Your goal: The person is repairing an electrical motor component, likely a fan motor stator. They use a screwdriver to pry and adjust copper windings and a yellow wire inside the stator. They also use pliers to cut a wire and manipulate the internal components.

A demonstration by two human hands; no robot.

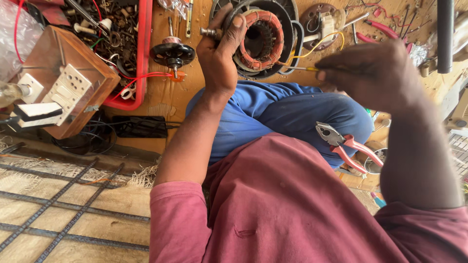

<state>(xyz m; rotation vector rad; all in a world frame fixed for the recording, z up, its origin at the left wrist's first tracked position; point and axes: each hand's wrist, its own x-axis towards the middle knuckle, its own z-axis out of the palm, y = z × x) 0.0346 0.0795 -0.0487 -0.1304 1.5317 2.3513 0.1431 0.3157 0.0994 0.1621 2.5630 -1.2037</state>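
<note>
Maroon-sleeved right hand (373, 73) is pinching a thin yellow-handled tool (298, 68), pointing toward nine o'clock at the copper-wound stator (261, 39), which the nearer left hand (222, 51) is gripping at its rim.

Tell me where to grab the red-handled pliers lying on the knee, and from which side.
Grip the pliers by the two red handles, coming from the lower right. The handles splay that way, free of the blue trousers, while the metal jaws point up-left toward the knee. The right hand is nearest.
</note>
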